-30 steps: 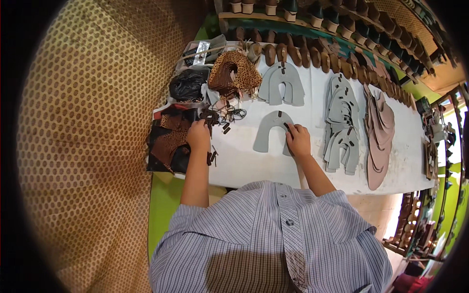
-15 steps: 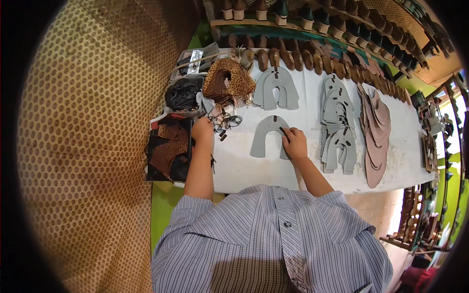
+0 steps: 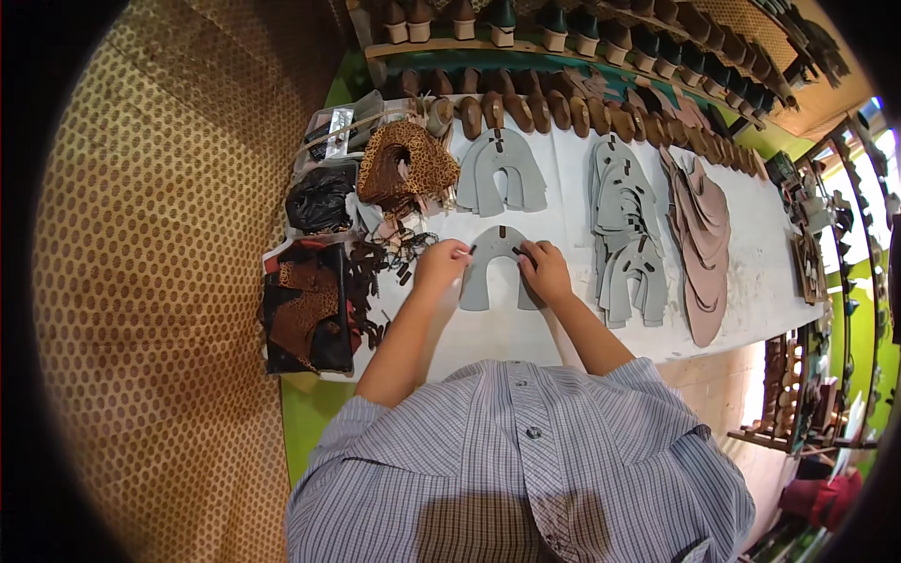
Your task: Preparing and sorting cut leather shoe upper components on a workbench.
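Observation:
A grey U-shaped shoe-upper piece (image 3: pixel 476 283) lies flat on the white table in front of me, its curve away from me. One small dark strip (image 3: pixel 502 232) sits at the top of its curve. My left hand (image 3: pixel 443 266) is closed, thumb and finger pinching another small dark strip (image 3: pixel 472 251) at the piece's left edge. On the right leg of the piece, my right hand (image 3: pixel 547 272) has its fingers bent and closed over the material, beside a dark strip partly hidden by the fingertips.
Loose dark strips (image 3: pixel 366 281) lie left, by a black case (image 3: pixel 300 319) and stacked leopard-print pieces (image 3: pixel 387 178). Grey stacks lie behind (image 3: pixel 479 183) and right (image 3: pixel 615 202), then mauve pieces (image 3: pixel 706 300). Wooden shoe lasts (image 3: pixel 540 113) line the back, below a shoe shelf (image 3: pixel 436 45).
My left hand has moved right, from the loose strips to the grey piece's left edge, bringing a dark strip. My right hand stays at the right leg. The view has shifted slightly.

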`<state>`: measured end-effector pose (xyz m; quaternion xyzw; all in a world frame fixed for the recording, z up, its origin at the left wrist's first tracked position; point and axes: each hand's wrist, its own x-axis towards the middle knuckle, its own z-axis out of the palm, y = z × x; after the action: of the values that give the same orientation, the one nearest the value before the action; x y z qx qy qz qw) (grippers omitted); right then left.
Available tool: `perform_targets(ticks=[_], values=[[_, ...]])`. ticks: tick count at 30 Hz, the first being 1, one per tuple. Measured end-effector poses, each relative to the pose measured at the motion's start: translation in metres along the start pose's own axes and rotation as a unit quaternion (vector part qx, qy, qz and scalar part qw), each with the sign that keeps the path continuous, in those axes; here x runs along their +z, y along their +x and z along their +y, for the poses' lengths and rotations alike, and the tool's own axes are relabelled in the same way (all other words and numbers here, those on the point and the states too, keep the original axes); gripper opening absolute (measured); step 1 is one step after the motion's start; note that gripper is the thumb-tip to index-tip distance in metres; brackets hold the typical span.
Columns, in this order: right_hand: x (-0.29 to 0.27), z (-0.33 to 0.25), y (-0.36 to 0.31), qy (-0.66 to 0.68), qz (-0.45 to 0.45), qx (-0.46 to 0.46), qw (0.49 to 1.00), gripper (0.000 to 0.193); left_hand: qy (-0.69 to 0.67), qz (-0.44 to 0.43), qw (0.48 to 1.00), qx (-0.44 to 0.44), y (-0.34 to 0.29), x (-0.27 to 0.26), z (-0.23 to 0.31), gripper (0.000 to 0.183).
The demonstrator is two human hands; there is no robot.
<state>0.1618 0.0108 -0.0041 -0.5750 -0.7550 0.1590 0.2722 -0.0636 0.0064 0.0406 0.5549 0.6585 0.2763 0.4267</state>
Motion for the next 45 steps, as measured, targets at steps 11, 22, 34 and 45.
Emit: perform_targets(ticks=[11,22,34,45], values=[[0.015,-0.002,0.046,-0.065,-0.033,-0.004,0.997,0.038,0.136,0.040,0.989,0.047,0.034,0.047,-0.016,0.014],[0.021,0.002,0.088,-0.011,-0.282,-0.012,0.959,0.041,0.307,0.104,0.909,0.261,0.018,0.059,-0.023,0.015],[0.017,0.002,0.089,0.015,-0.340,0.007,0.940,0.039,0.337,0.186,0.893,0.233,0.001,0.070,-0.024,0.024],[0.018,0.006,0.105,0.167,-0.346,0.277,0.881,0.040,0.317,0.105,0.911,0.242,-0.012,0.056,-0.023,0.037]])
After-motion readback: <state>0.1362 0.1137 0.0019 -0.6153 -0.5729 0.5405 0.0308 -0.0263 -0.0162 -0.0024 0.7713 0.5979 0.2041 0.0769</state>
